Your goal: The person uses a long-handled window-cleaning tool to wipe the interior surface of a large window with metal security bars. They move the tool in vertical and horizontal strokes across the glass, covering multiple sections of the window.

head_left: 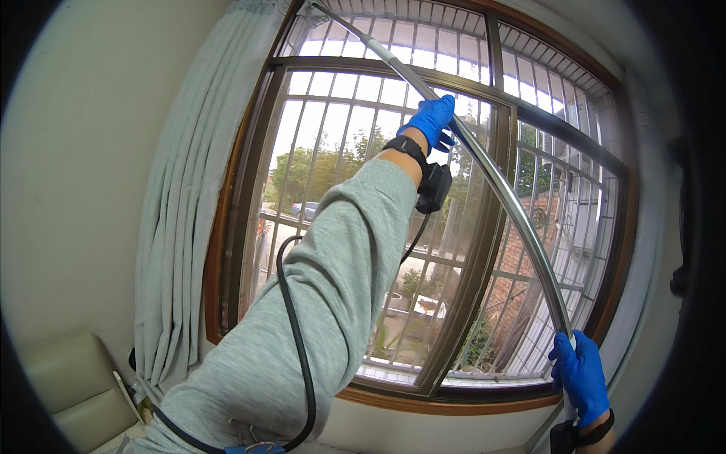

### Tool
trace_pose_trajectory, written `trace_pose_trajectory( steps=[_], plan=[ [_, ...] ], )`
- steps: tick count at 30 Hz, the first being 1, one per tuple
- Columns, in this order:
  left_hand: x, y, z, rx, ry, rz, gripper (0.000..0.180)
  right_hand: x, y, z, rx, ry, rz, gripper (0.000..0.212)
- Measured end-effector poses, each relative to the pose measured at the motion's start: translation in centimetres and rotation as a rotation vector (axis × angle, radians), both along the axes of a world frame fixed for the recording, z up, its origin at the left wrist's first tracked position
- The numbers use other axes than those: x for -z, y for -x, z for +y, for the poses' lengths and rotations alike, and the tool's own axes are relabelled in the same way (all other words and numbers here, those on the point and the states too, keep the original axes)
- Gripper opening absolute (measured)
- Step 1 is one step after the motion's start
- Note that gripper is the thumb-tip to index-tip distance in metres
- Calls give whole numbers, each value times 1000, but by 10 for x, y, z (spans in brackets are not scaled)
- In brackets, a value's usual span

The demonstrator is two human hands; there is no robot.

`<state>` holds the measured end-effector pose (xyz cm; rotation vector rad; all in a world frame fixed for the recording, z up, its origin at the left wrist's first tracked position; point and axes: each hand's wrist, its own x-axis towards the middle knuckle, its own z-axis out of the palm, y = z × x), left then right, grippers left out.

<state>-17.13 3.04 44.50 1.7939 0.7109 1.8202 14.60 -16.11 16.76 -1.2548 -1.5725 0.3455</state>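
Let the left hand (432,119), closed around the silver telescopic pole (511,198), bear its weight while the right hand (582,377), gripping lower, steers its tip (327,11) gently.

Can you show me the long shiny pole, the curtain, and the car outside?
Long shiny pole (497,180): head view, on the metal shaft between the two gloved hands.
Curtain (190,170): head view, on the middle of its hanging folds.
Car (305,209): head view, on its body, seen through the window.
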Motion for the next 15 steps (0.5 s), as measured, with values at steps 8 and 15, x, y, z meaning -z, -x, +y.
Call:
trace_pose_trajectory(
  steps=[8, 15],
  plan=[
    [-12, -20, 10, -170, -97, 25, 55, -17, -14, 11, 116, -57, 58, 34],
    [26, -35, 7, -117, -77, 106, 84, 25, -23, 13, 74, -66, 64, 31]
  ],
)
